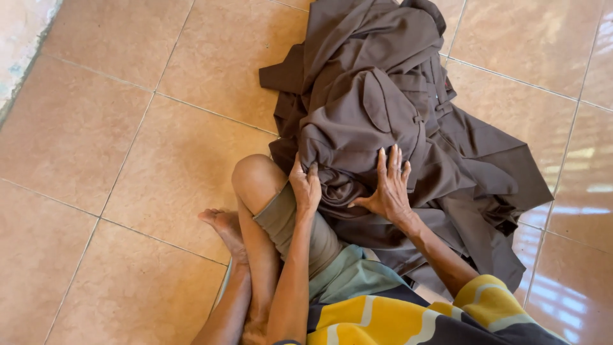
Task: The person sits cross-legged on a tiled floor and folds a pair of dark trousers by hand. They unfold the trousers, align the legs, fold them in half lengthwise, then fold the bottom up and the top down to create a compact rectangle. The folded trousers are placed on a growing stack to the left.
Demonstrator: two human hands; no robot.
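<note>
Brown garment heap (383, 121), tiled floor (128, 128): left hand (305, 186) pinched a fold, right hand (389, 188) fingers spread flat; loose layers risked slipping askew.

Glossy tan floor tiles (128, 128) with thin grout lines. Bright daylight glare at right. Pale worn strip (19, 45) top left.

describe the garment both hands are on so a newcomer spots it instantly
On the tan tiled floor, just ahead of the seated person's bent knee, lies a crumpled dark brown garment. Left hand and right hand press on it. It is the only cloth heap on the tiles.
</note>
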